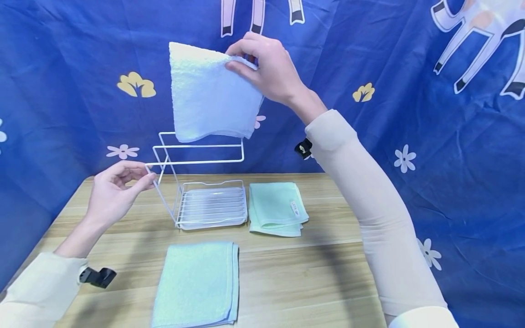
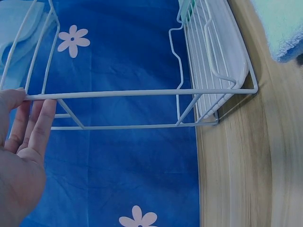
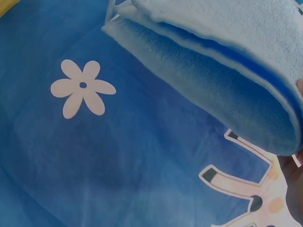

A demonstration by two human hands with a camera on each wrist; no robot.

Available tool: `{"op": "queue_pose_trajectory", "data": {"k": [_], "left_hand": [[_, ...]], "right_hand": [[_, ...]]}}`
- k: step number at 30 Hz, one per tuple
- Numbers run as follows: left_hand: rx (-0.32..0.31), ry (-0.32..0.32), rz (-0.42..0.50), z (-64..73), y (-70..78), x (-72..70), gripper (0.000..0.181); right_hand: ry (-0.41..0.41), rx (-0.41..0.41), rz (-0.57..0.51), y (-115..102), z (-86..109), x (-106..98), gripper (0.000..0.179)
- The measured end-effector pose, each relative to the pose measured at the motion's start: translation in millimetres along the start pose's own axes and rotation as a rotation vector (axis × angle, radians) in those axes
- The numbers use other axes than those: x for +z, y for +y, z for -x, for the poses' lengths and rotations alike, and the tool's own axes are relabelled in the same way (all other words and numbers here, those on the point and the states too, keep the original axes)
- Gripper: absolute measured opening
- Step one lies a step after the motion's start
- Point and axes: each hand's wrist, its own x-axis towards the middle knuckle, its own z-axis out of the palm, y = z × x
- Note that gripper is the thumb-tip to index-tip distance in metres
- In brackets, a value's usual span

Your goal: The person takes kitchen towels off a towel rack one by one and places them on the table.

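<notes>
One folded blue towel (image 1: 209, 93) hangs downward, seemingly doubled, pinched by the right hand (image 1: 268, 68).

Room and obstacles around the wire rack

The white wire rack (image 1: 197, 182) stands mid-tabletop (image 1: 311, 273), its two upper rails open from above, though the folded blue towel (image 1: 209, 95) hangs just over them and the left hand (image 1: 112, 193) touches the near rail's end; the green towel (image 1: 276, 209) lies just right of the tray, another towel (image 1: 197, 282) in front, bare wood beyond them
</notes>
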Motion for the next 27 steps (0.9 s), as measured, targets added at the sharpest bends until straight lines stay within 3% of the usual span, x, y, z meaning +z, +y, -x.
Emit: {"op": "queue_pose_trajectory", "data": {"k": [7,15,27], "left_hand": [[-0.007,0.002,0.034,-0.1,-0.8,0.3,0.029],[-0.020,0.009,-0.010,1.2,-0.3,0.6,0.029],[0.001,0.005,0.039,0.8,-1.1,1.8,0.023]], "right_hand": [[0.008,0.014,0.021,4,8.6,-10,0.025],[0.025,0.014,0.006,10,27.8,-16,0.024],[0.104,-0.056,-0.009,27,66.2,-32,0.021]]}}
